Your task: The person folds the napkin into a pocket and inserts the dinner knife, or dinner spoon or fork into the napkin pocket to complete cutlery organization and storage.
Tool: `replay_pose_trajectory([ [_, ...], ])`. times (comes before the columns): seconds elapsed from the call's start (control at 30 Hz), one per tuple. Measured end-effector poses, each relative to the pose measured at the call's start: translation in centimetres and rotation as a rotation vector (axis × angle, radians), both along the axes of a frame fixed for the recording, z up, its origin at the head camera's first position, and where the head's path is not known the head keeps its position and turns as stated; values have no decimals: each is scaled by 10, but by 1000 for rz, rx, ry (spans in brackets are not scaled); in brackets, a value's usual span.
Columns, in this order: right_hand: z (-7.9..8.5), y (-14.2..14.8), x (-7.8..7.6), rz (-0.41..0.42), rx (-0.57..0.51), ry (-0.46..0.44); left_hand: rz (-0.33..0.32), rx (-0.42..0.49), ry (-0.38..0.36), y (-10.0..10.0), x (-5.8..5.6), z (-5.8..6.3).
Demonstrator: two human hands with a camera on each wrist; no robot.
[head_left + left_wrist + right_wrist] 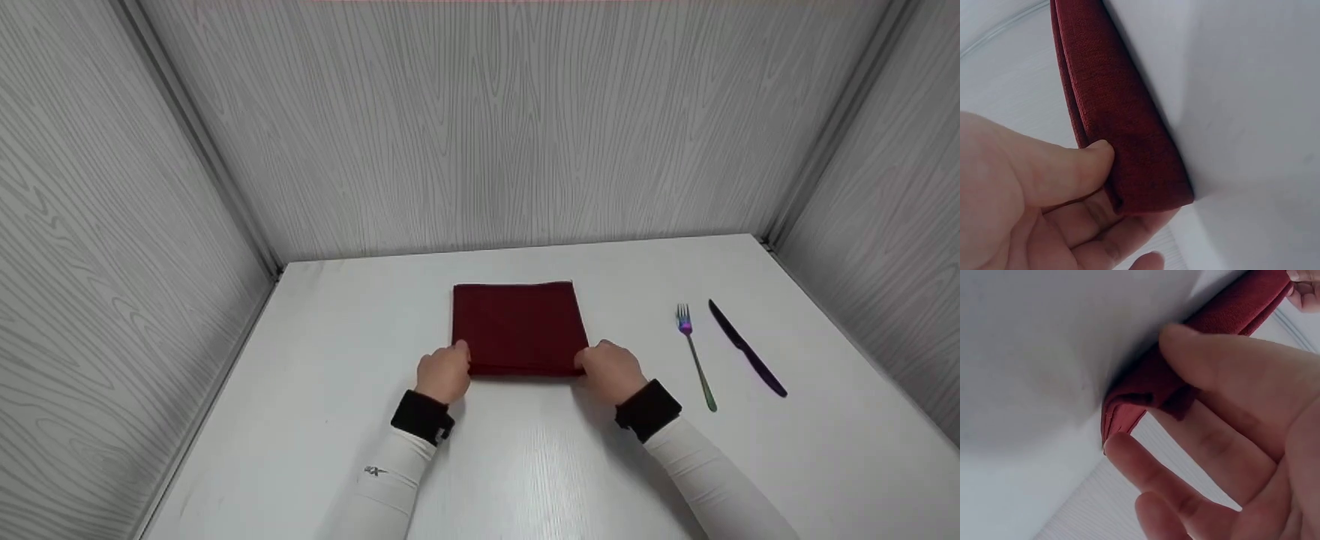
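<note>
A dark red cloth (517,326), folded into a rough square, lies in the middle of the white table. My left hand (444,373) pinches its near left corner; in the left wrist view the thumb (1098,163) presses on the folded layers (1140,163) with the fingers behind them. At the near right corner, my right hand (611,369) pinches the cloth between thumb and fingers. The right wrist view shows the thumb (1182,343) over the folded edge (1129,405), where the layers open a little at the corner.
To the right of the cloth lie a rainbow-coloured fork (697,360) and a dark purple table knife (746,349), side by side on the white table (337,375). Grey wood-grain panels (480,127) wall in the table at the back and both sides.
</note>
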State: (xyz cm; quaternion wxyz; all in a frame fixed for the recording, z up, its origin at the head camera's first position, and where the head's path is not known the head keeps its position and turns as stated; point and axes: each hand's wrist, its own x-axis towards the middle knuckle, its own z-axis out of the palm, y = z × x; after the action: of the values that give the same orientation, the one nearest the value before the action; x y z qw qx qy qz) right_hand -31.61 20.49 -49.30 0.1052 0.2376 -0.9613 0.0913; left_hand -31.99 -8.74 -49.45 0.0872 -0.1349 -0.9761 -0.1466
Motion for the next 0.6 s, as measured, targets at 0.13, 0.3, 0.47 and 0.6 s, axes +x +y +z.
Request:
replay_pose_trajectory([
  [0.13, 0, 5, -5, -7, -38, -49, 6, 8, -12, 0, 1, 2],
  [0.3, 0, 8, -10, -28, -70, -116, 0, -4, -71, -2, 3, 5],
  [0.47, 1, 9, -10, -26, -79, -127, -30, -19, -108, -3, 3, 3],
  [0.6, 2, 10, -10, -32, -88, -140, -37, -45, -56, -2, 3, 1],
])
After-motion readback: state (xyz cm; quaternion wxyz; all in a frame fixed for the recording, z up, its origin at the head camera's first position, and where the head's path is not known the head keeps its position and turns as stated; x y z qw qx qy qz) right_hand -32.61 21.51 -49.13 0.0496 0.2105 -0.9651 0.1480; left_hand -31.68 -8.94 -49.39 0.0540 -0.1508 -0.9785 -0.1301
